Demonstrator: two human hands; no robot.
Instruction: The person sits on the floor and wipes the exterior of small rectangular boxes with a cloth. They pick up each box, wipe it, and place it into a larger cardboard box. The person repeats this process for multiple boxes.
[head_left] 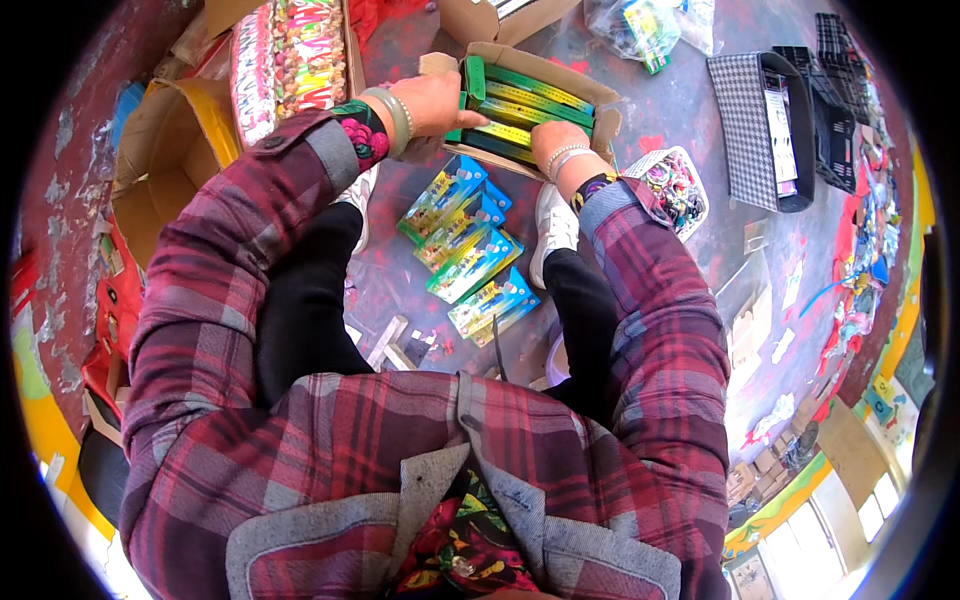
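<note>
My left hand (428, 104) is at the left end of a small cardboard box (606, 92), its thumb side over the near packets. My right hand (557, 146) reaches over the box's near right side with fingers curled. Between them a flat green-and-yellow packet (507, 133) lies in the box, its ends at my fingers. Behind it sit several matching packets (530, 95) in a row, and a green one (475, 77) stands at the left end. Just below the box, a fanned pile of blue-and-green printed packs (470, 245) lies between my feet.
To the left are an open brown carton (150, 165) and a box of colourful wrapped goods (290, 60). A white basket of small coloured items (672, 188) stands right of my right wrist. Further right is a houndstooth-patterned bin (740, 130). Clear plastic bags (650, 25) lie behind.
</note>
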